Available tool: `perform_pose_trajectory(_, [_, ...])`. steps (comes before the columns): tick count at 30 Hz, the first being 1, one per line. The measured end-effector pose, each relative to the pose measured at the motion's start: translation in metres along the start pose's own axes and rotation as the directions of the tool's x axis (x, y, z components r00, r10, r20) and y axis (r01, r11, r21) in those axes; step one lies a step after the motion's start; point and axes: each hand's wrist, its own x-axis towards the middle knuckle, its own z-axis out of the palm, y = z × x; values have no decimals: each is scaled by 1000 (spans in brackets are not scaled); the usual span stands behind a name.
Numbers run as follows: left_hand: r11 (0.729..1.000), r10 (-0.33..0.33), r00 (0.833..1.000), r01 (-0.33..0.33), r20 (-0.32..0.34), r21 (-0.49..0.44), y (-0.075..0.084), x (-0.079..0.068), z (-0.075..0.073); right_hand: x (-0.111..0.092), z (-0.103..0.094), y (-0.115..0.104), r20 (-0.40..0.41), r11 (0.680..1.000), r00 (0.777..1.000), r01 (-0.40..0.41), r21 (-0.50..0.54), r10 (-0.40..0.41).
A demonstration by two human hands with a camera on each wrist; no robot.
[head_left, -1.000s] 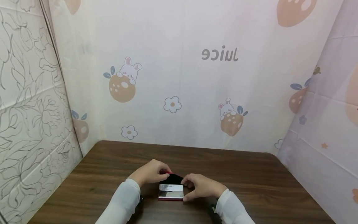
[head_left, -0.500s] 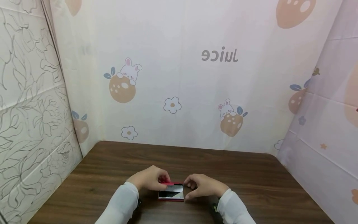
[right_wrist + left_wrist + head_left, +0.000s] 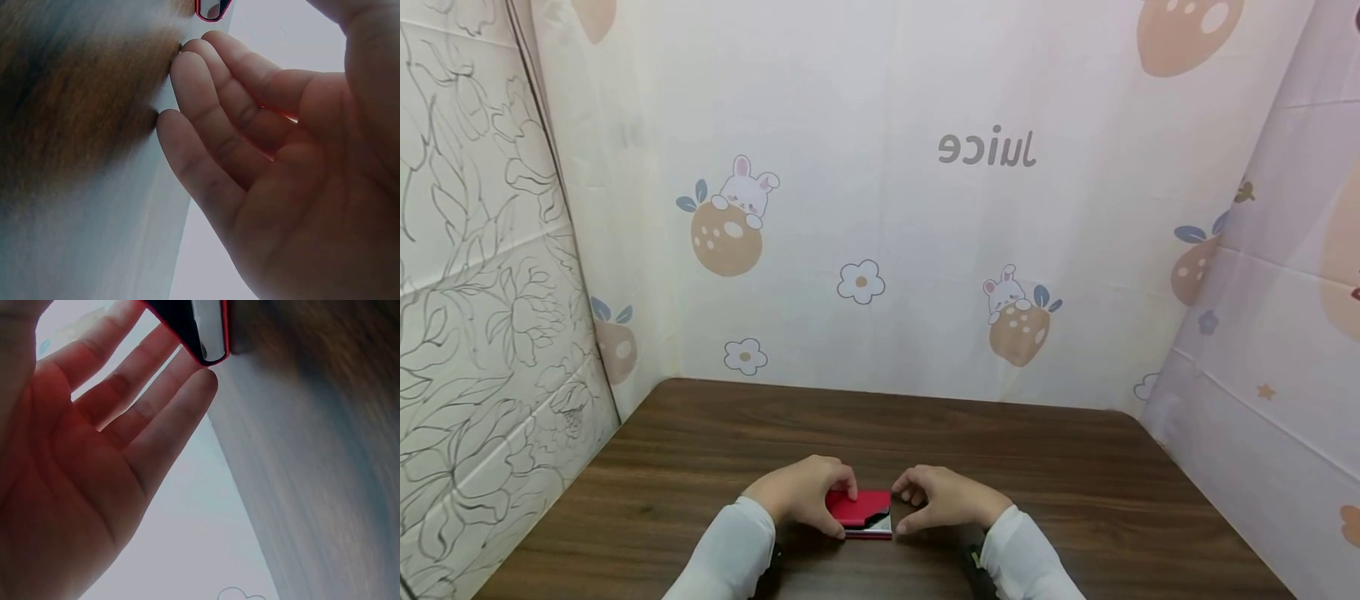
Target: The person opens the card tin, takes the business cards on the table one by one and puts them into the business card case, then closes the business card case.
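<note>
A small red card case (image 3: 863, 505) with a black lining and a silvery metal body lies on the brown table between both hands. Its flap is folded down over most of the metal, with a shiny strip showing at the front right. My left hand (image 3: 801, 496) holds its left end, the index finger on the red flap and the thumb at the front left corner. In the left wrist view the other fingers (image 3: 159, 422) stretch out under the case's edge. My right hand (image 3: 951, 500) steadies the right end between thumb and index finger, the remaining fingertips (image 3: 187, 69) resting on the table.
The dark wood table (image 3: 1037, 450) reaches back to a pale curtain (image 3: 880, 208) printed with rabbits, fruit and flowers. More patterned cloth hangs at left and right. White sleeves (image 3: 730, 542) cover both forearms.
The left hand has brought the flap forward and down, from standing open with its black inside showing to lying over the metal body. The right hand has hardly moved.
</note>
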Motion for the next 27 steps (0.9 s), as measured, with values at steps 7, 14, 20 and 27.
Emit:
perform_pose_trajectory(7, [999,-11,1000,12,-11,53,3,-1,4,1,1,0,-4,1000,1000,8,-15,-8])
perform_pose_trajectory(14, [998,-23,1000,24,-11,58,3,-1,5,1,2,-1,-8,1000,1000,18,-18,-18])
perform_pose_trajectory(20, [999,-33,999,33,-8,39,2,-3,6,1,2,-3,-7,1000,1000,6,-21,-6])
perform_pose_trajectory(27, [999,-51,999,51,8,4,-1,-6,2,2,6,-4,8,998,999,37,-51,-36])
